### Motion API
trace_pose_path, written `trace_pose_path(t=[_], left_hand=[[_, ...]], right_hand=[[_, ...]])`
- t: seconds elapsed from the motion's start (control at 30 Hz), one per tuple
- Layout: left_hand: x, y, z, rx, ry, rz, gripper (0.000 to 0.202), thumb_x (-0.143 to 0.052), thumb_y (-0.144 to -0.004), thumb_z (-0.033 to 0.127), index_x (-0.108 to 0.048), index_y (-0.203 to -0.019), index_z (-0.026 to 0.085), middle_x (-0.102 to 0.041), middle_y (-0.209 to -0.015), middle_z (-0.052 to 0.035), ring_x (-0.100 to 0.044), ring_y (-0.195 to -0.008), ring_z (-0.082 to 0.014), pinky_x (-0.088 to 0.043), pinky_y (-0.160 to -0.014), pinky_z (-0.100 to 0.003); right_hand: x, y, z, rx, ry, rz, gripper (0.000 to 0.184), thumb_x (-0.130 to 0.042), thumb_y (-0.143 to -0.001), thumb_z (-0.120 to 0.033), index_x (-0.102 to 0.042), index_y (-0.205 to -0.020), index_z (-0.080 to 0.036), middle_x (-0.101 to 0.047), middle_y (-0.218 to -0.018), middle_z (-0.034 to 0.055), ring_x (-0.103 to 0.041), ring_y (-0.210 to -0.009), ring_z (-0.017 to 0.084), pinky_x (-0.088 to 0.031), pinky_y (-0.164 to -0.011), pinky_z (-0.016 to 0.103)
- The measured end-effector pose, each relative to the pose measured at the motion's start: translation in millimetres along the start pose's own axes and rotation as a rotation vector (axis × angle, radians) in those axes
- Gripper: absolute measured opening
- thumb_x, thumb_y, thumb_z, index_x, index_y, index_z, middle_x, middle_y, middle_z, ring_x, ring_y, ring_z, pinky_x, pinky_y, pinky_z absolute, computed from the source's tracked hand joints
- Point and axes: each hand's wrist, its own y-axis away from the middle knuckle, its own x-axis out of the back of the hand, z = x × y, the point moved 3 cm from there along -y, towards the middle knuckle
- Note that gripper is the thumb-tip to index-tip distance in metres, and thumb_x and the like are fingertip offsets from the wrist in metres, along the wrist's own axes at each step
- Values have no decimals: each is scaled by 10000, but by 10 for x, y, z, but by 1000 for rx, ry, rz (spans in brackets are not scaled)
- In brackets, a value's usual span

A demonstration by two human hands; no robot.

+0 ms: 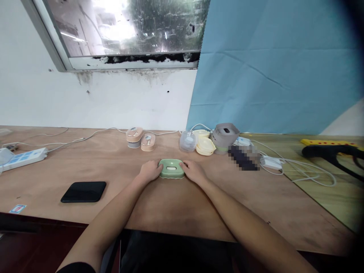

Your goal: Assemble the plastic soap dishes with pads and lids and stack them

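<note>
A small green box (171, 168) with a pale oval window in its lid lies on the wooden table (159, 204), straight in front of me. My left hand (149, 171) grips its left end with curled fingers. My right hand (193, 171) grips its right end the same way. The box rests flat on the table between the two hands.
Two peach boxes (140, 139) stand behind it. To their right are a clear container (187, 141), yellow lids (205, 145) and a grey box (225, 136). A black phone (83, 191) lies left, a white power strip (24, 158) far left, white cables (295, 168) right.
</note>
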Motion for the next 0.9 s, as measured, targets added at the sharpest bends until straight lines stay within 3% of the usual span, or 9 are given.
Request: trace_pose_path(t=[0.1,0.27,0.4,0.5,0.63,0.77,0.9], left_hand=[[-10,-8,-6,2,-15,12,375,-327,-916,380,-625,-1111,263,-696,-1054,-71,-632,-976,-262,-457,-766,-327],[-20,-19,-40,11,-17,26,374,-323,-915,380,-608,-1135,283,-698,-1041,-65,-639,-953,-261,-456,-741,-322],[-9,-30,-88,26,-19,34,378,-308,-920,394,-601,-1118,259,-693,-1047,-83,-637,-961,-269,-457,-737,-331],[-2,-35,-118,47,-23,42,371,-307,-925,402,-587,-1102,236,-691,-1041,-97,-636,-969,-268,-458,-748,-332],[-8,-42,-145,82,-7,54,381,-300,-932,434,-567,-1108,226,-687,-1055,-104,-632,-988,-271,-458,-762,-339],[-13,-56,-171,96,48,71,485,-267,-927,549,-571,-1135,233,-675,-1101,-107,-615,-1036,-287,-455,-790,-357],[23,-71,-229,127,126,154,590,-289,-903,619,-507,-1280,221,-664,-1113,-120,-607,-1043,-289,-446,-799,-350]], right_hand=[[38,-36,25,-1,12,67,385,-408,-919,-472,-700,-998,-233,-722,-934,63,-641,-807,212,-399,-643,273],[331,-229,76,-33,79,358,443,-411,-914,-453,-566,-1259,-223,-709,-861,56,-632,-794,225,-404,-669,297],[535,-480,150,-87,151,400,479,-402,-916,-438,-515,-1322,-212,-705,-859,76,-634,-818,250,-390,-667,306],[586,-634,229,-116,220,341,458,-412,-908,-441,-562,-1277,-214,-706,-951,107,-630,-848,263,-373,-652,305],[590,-730,308,-66,241,278,319,-423,-906,-373,-677,-1037,-232,-713,-929,92,-620,-823,238,-346,-626,286],[631,-680,244,43,151,393,290,-417,-915,-365,-660,-985,-221,-705,-871,73,-605,-779,212,-344,-627,276],[559,-443,30,183,-78,460,295,-420,-919,-423,-599,-999,-202,-656,-776,39,-575,-692,176,-372,-630,265]])
